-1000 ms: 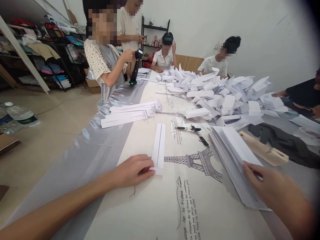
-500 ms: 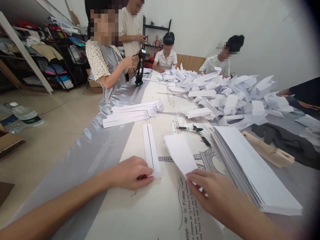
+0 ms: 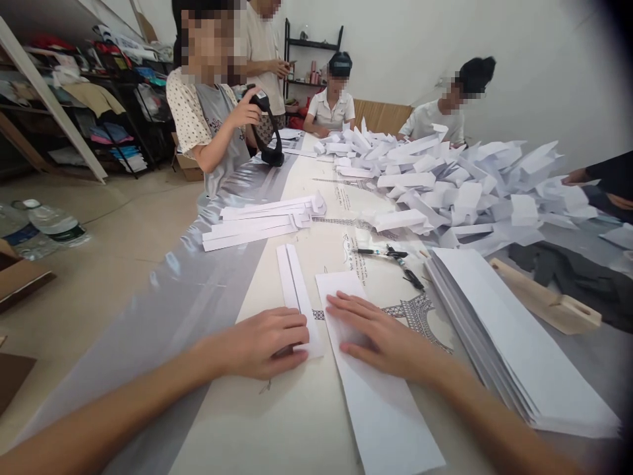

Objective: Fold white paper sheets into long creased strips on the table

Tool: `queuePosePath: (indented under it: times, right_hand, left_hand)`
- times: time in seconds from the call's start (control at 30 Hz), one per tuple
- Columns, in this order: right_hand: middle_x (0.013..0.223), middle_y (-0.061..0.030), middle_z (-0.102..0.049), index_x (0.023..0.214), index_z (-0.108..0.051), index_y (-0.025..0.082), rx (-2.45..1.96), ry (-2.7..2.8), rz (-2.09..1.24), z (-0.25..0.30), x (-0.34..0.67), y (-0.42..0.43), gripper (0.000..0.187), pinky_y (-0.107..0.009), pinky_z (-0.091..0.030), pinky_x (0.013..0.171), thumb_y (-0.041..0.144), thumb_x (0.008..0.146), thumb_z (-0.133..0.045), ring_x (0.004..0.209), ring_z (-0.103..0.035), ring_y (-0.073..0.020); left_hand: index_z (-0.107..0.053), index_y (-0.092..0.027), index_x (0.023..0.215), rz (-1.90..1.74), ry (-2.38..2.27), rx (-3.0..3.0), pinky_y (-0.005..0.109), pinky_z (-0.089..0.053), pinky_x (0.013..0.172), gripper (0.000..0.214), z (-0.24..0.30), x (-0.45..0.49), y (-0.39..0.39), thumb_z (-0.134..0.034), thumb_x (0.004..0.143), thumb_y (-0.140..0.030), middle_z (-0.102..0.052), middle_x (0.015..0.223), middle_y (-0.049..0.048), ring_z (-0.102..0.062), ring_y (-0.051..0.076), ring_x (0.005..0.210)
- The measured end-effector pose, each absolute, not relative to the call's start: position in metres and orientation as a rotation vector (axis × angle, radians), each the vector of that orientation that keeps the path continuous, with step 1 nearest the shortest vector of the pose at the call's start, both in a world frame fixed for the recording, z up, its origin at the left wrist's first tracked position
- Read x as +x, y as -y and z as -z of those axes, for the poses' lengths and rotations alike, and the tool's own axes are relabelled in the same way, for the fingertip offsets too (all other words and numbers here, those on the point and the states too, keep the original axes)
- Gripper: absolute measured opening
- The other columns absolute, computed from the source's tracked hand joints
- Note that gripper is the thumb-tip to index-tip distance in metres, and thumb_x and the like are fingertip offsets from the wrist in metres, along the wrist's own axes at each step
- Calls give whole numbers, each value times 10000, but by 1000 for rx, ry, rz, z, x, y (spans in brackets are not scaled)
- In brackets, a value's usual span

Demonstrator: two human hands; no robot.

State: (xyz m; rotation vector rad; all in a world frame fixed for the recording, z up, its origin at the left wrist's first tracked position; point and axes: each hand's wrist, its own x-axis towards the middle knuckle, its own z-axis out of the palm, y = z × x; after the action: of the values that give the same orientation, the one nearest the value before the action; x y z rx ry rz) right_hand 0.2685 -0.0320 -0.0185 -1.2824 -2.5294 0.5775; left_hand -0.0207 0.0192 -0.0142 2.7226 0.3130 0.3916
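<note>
A narrow folded strip of white paper (image 3: 291, 267), with a dark slit down its length, lies on the printed tablecloth. My left hand (image 3: 270, 343) rests over its near end, fingers lying on it and the thumb apart. To the right, a longer flat sheet of white paper (image 3: 390, 409) lies at a slant. My right hand (image 3: 378, 330) presses on its upper part with fingers spread flat. Farther right is a thick stack of white paper sheets (image 3: 509, 330). Several finished-looking folded strips (image 3: 257, 224) are piled ahead on the left.
A large heap of folded paper pieces (image 3: 445, 178) covers the far right. Pens (image 3: 380, 253) and a wooden piece (image 3: 548, 297) lie near the stack. A person (image 3: 210, 125) on the left holds a black head strap device (image 3: 271, 155); other people are farther back.
My right hand has laid the sheet down flat and moved from its edge onto its surface. My left hand stays at the strip. The person on the left has shifted the black device.
</note>
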Motion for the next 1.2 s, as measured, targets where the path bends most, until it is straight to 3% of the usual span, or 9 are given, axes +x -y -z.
queuePosePath:
  times: [0.17, 0.33, 0.5, 0.6, 0.67, 0.73, 0.83, 1.07, 1.2]
  right_hand:
    - [1708, -5, -233, 1651, -208, 332, -1297, 2551, -414, 25, 258, 29, 675, -553, -219, 1291, 457, 1057, -503, 1580, -184, -293]
    - [1708, -18, -249, 1653, -194, 323, -1298, 2552, -389, 29, 257, 25, 685, -564, -225, 1286, 503, 1057, -480, 1581, -186, -293]
    - [1702, -66, -285, 1598, -328, 279, -1308, 2434, -323, 28, 260, 25, 587, -545, -247, 1283, 457, 1061, -486, 1574, -238, -278]
    - [1656, -75, -367, 1499, -461, 301, -1471, 2170, -323, 23, 265, 25, 472, -527, -395, 1202, 442, 1050, -499, 1505, -382, -296]
    - [1553, -100, -482, 1419, -536, 293, -1601, 1975, -348, 19, 271, 24, 434, -479, -529, 1050, 467, 1022, -531, 1356, -544, -301]
    - [1359, -110, -610, 1347, -588, 268, -1704, 1847, -406, 17, 276, 23, 427, -416, -589, 856, 500, 989, -562, 1084, -666, -265]
    - [1015, -51, -684, 1325, -593, 255, -1830, 1764, -540, 15, 279, 24, 468, -372, -556, 693, 550, 963, -572, 728, -622, -195]
    - [772, 33, -604, 1535, -374, 240, -1854, 1789, -675, 16, 263, 33, 649, -330, -494, 625, 438, 944, -557, 658, -593, -200]
    - [728, 44, -556, 1462, -464, 227, -1836, 1768, -660, 17, 256, 33, 527, -336, -479, 623, 389, 962, -507, 629, -557, -195]
  left_hand:
    - [-425, -220, 721, -365, -246, 2548, 324, -435, 693, 277, 9, -21, -17, -507, 980, -164, -486, 673, -3, -481, 186, 687]
    - [-321, -223, 671, -265, -219, 2462, 310, -418, 661, 356, 3, -20, -13, -530, 947, -139, -441, 613, -15, -437, 172, 631]
    - [-393, -219, 738, -271, -276, 2602, 327, -414, 701, 301, 10, -22, -16, -480, 1026, -226, -480, 681, -2, -458, 184, 681]
    - [-475, -210, 832, -261, -349, 2675, 330, -403, 704, 211, 12, -26, -21, -477, 1036, -261, -511, 733, 3, -467, 185, 680]
    - [-514, -202, 930, -265, -392, 2708, 331, -400, 719, 140, 11, -29, -25, -488, 1039, -286, -541, 778, 8, -476, 187, 694]
    - [-530, -195, 1036, -284, -394, 2741, 337, -404, 761, 116, 10, -30, -28, -492, 1043, -305, -581, 857, 26, -503, 198, 743]
    - [-539, -196, 1109, -313, -361, 2795, 346, -403, 802, 132, 9, -31, -31, -495, 1038, -298, -595, 942, 54, -529, 220, 811]
    - [-532, -186, 1128, -392, -360, 2796, 389, -429, 898, 143, 12, -30, -32, -493, 1033, -284, -605, 1149, 124, -550, 259, 985]
    - [-545, -184, 1161, -391, -356, 2786, 388, -442, 907, 194, 12, -28, -30, -516, 1044, -335, -616, 1157, 124, -551, 263, 1010]
